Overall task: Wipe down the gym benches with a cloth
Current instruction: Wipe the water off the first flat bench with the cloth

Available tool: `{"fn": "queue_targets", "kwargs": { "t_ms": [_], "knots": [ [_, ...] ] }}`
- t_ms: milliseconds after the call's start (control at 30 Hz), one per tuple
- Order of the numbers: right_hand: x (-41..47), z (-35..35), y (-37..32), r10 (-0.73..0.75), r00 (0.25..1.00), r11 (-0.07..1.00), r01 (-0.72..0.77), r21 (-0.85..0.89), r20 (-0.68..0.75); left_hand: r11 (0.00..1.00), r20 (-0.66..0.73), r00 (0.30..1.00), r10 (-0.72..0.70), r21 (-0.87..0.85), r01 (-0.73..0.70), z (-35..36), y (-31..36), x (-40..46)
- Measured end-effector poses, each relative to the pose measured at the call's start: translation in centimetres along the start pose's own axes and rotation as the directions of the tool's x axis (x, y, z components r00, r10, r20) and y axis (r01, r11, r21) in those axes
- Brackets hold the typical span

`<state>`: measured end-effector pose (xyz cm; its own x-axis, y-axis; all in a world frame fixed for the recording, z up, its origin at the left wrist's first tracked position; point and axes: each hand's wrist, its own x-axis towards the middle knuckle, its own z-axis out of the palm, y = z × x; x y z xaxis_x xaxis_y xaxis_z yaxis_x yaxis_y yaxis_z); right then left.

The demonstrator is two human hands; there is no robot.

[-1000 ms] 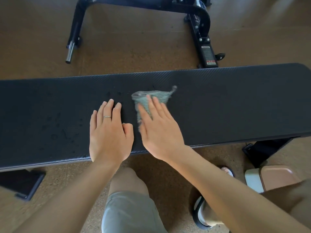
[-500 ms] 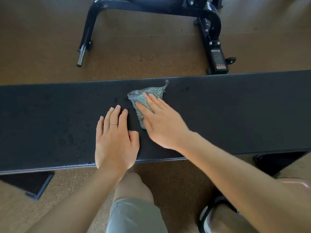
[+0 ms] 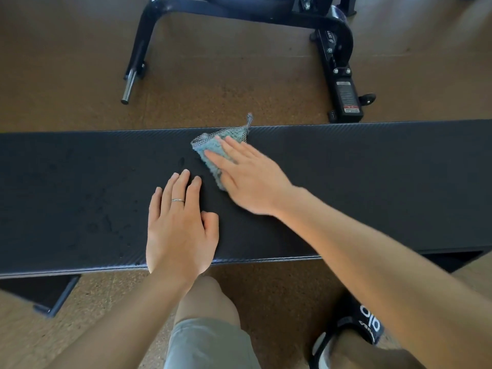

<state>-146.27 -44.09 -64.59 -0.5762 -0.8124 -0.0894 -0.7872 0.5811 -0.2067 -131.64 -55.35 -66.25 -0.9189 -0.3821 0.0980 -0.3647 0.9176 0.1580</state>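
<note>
Your right hand (image 3: 250, 179) presses flat, fingers straight, on the folded pale blue mesh-backed cloth (image 3: 213, 149) at the far edge of the long black padded worktop (image 3: 386, 182). The cloth's long axis runs diagonally, its loop tail pointing away and right. Your left hand (image 3: 181, 225) rests open, palm down, beside it.

Left hand (image 3: 181, 225) lying flat, fingers straight and together, right hand (image 3: 250, 179) pressing down with straight fingers, forearm reaching diagonally, both arms bare, extending forward
</note>
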Motion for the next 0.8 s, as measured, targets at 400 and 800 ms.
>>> {"fn": "queue_targets", "kwargs": {
  "t_ms": [400,800],
  "knots": [
    [3.9,0.0,0.0,0.194,0.976,0.981,-0.190,0.046,-0.101,1.000,-0.002,1.000,0.000,0.003,0.000,0.0,0.0,-0.1],
    [-1.2,-1.5,10.1,0.568,0.794,0.810,-0.586,-0.027,-0.216,1.000,-0.020,1.000,-0.016,-0.003,0.016,0.0,0.1,-0.1]
  ]
}}
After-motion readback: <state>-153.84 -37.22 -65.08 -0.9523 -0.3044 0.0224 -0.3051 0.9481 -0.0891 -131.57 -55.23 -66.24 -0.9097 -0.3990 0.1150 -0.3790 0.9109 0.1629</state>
